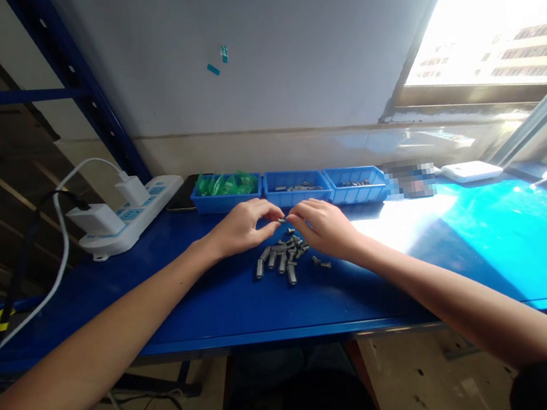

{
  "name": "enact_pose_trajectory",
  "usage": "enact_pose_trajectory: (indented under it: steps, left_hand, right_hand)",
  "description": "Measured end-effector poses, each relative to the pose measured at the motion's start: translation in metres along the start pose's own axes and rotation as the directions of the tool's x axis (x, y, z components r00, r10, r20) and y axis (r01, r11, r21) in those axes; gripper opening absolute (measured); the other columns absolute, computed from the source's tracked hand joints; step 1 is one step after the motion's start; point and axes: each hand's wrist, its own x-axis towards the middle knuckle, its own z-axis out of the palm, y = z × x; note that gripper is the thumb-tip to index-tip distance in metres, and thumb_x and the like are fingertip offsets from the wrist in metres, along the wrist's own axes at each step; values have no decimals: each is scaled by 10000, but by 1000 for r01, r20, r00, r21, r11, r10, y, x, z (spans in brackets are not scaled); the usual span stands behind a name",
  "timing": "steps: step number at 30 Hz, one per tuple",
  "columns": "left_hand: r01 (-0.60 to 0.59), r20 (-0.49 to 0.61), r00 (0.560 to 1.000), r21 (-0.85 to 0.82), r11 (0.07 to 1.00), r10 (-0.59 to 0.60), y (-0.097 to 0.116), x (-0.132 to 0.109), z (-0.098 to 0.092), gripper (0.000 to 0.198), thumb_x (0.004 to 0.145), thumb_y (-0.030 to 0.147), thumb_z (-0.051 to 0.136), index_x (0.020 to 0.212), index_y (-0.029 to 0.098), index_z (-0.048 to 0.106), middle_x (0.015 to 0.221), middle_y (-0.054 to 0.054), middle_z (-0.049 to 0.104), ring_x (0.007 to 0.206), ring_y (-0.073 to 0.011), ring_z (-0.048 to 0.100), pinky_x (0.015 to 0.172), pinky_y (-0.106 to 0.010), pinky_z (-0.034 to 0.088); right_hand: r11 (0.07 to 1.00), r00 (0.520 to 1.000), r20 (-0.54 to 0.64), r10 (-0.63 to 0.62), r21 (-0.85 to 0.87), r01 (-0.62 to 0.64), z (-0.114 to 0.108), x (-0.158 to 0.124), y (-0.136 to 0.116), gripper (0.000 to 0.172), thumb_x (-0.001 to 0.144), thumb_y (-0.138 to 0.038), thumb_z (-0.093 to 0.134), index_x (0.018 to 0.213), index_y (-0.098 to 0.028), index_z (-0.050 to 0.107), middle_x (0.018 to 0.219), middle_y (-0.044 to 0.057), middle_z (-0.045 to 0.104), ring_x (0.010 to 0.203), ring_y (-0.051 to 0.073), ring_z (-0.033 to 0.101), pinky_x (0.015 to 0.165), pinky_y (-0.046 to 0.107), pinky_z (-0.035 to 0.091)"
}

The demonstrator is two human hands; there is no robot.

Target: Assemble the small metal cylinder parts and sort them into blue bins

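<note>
My left hand [248, 225] is closed in a pinch over the table, with a small metal fastener [281, 220] between its thumb and fingertips. My right hand [324, 226] meets it from the other side, its fingers pinched at the fastener's end; whatever they hold there is hidden. Just below both hands lies a loose pile of grey metal parts: several long hex standoffs [282, 263] and smaller screws [298, 242]. Beside the right wrist, a couple of screws [326, 265] lie apart from the pile.
Along the wall stand a blue bin with green plastic bags [227, 202] and two blue bins of metal parts, one central [297, 196], one right [357, 194]. A power strip [127, 217] with plugged-in chargers sits left. A white box [471, 171] lies right, near the window.
</note>
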Motion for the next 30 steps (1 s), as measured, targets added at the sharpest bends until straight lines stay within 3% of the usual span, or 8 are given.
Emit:
enact_pose_trajectory:
  steps: [3,10,16,22,30]
  left_hand:
    - [-23,-113,993,-60,998,16,11,0,3,169,852,248,567,961,154,657,886,-37,687,824,-142,630,746,-234,484]
    - [-40,-234,972,-85,996,20,23,-1,9,158,851,237,591,962,149,659,869,-31,692,788,-133,634,712,-228,491]
    - [-52,-236,971,-51,997,39,22,-2,11,158,857,229,582,971,151,660,892,-34,699,804,-135,639,761,-238,499]
    - [15,-200,979,-60,998,-26,24,-3,11,173,856,237,578,982,162,668,903,-33,706,808,-140,643,780,-247,506]
    - [11,-207,978,-64,998,-24,25,-3,13,184,838,236,618,999,163,669,916,-25,706,814,-131,645,783,-229,499]
  right_hand:
    - [993,999,-30,27,113,-23,4,-3,-2,310,979,-327,361,774,-189,549,724,38,619,677,151,542,634,259,368]
    - [948,988,-46,145,293,-125,-2,-2,-6,369,961,-345,369,638,-193,462,586,5,563,529,102,470,531,235,296]
    - [914,988,-22,151,385,-131,-2,-2,-9,376,954,-352,385,628,-185,471,579,9,579,521,97,478,526,229,310]
    - [917,987,-35,157,376,-132,0,-3,-6,367,940,-349,419,620,-182,490,558,6,573,500,98,464,510,227,305]
    - [919,988,-65,141,380,-106,1,-4,-4,352,934,-339,425,629,-181,498,554,7,576,498,100,481,511,223,314]
